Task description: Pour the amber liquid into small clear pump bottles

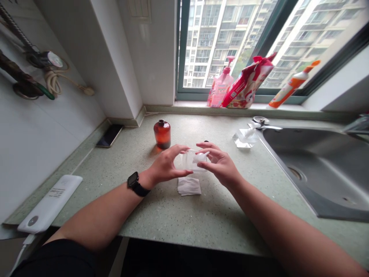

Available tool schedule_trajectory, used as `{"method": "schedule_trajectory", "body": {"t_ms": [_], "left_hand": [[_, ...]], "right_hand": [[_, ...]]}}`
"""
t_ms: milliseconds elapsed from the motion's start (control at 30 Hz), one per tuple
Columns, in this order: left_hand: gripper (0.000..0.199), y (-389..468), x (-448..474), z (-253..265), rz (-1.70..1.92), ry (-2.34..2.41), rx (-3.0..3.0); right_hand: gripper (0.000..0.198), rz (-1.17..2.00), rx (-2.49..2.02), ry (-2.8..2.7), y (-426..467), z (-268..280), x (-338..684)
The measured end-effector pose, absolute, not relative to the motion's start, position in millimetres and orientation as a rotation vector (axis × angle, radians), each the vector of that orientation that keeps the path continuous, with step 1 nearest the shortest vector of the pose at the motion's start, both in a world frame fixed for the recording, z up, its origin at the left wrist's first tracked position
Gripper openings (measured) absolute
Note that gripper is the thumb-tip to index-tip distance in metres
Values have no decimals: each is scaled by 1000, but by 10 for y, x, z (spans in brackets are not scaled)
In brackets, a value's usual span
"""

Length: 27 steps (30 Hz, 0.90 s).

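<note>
A clear, square-sided bottle (188, 163) with a white pump head (201, 157) is between my two hands over the counter. My left hand (165, 164) curves around its left side, thumb near and fingers far. My right hand (220, 163) has its thumb and fingertips around the pump head; exact contact is hard to see. Just in front on the counter lies a folded white tissue (189, 186). Left of the far side stands an amber bottle (162, 135) with an uncapped dark neck and dark-looking bottom. A small black object (206, 141) shows partly behind my right fingers.
A second clear pump bottle (245, 137) stands beside the steel sink (305, 169) at right. A phone (110, 135) lies back left, and a white power bank (50, 204) with a cable rests at the front left edge. Pink bottle (221, 88), red pouch (249, 82) and orange bottle (290, 88) line the sill.
</note>
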<state>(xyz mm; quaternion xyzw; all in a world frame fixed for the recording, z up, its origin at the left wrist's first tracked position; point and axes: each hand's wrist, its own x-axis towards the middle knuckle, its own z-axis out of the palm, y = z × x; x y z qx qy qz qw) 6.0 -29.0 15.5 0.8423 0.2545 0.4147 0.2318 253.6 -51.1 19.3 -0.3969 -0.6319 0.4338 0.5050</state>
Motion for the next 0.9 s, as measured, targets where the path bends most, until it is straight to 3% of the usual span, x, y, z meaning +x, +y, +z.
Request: {"method": "schedule_trajectory", "body": {"t_ms": [67,233,500,667,900], "left_hand": [[71,-285,46,170,1173,688,2349],[71,-205,-112,272,1440,784,2318],[67,369,-826,379,2083,1354,1897],[78,698,-1203,116,1821,1881,1675],[63,716,-1344,-61,1354,2259,1560]], "right_hand": [[34,1101,-939,-1502,-517,189,2532],[60,1241,-882,-1382,-458,109,2580],[58,1184,-1071,-1285,-364,41,2640],[58,1157,-1114,-1284,-355,48,2639],[57,1109,-1132,-1340,-322,13,2669]]}}
